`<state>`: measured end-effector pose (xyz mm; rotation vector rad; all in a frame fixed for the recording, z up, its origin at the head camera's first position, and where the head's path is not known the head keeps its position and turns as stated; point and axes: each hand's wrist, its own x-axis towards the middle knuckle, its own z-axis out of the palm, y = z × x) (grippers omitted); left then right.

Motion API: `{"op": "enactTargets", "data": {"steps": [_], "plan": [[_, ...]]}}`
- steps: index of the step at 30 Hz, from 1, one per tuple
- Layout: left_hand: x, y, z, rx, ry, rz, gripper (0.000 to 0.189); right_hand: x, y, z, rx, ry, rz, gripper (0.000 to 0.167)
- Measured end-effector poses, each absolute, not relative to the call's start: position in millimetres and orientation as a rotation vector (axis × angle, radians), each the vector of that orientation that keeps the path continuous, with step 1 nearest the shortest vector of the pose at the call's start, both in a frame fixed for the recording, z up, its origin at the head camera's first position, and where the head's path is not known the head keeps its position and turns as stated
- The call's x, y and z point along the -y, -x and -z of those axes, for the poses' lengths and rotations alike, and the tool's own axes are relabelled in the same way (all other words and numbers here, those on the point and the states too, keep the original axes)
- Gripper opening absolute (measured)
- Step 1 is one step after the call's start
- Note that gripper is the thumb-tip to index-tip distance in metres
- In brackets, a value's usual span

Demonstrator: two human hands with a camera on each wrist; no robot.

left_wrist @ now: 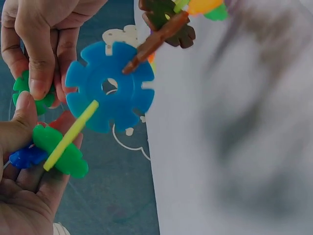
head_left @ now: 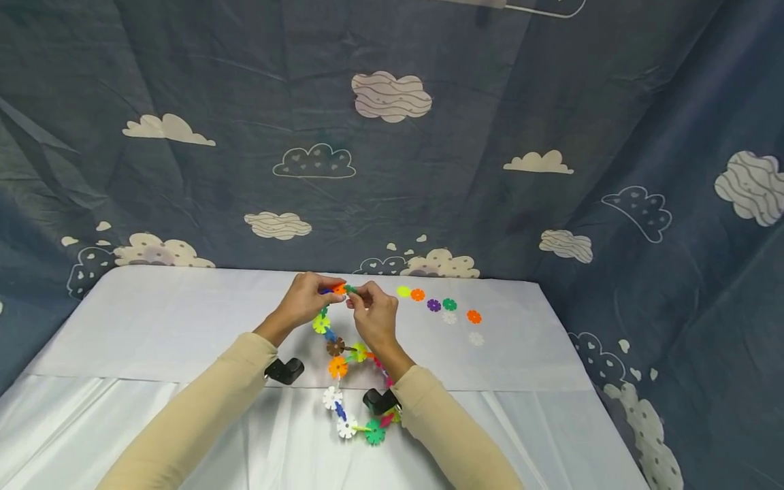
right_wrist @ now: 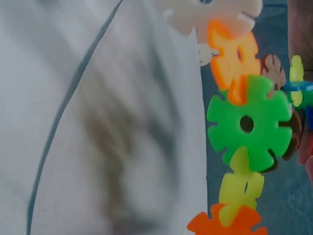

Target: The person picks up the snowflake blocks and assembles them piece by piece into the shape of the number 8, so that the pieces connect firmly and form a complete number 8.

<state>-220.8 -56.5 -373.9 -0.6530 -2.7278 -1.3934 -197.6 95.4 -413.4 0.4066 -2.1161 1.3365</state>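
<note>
- My left hand [head_left: 304, 299] pinched the chain [head_left: 336, 367] at its top end.
- My right hand [head_left: 373, 314] pinched a green disc [left_wrist: 30, 93] beside it.
- Loose discs [head_left: 449, 305] lay on the table [head_left: 153, 327].

Head view: from above my forearms, facing forward and down across the white table [head_left: 153, 327] to the cloud-print backdrop [head_left: 392, 136]. Left wrist view: close under my fingers, on the disc chain [left_wrist: 110, 93]. Right wrist view: equally close, alongside the same chain [right_wrist: 247, 125]. All three share that chain [head_left: 337, 354].
</note>
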Motion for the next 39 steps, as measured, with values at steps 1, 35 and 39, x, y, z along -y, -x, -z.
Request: {"op": "enactTargets", "data": {"steps": [1, 35, 39], "plan": [[57, 221, 374, 2.735, 0.647, 1.393, 0.032, -95, 198, 414, 2.119, -0.403, -1.34, 0.008], [62, 210, 378, 2.718, 0.631, 1.243, 0.034, -100, 200, 405, 2.272, -0.488, -1.374, 0.007], [58, 205, 378, 2.668, 0.627, 1.176, 0.034, -99, 202, 405, 2.21, -0.553, -1.364, 0.008]]}}
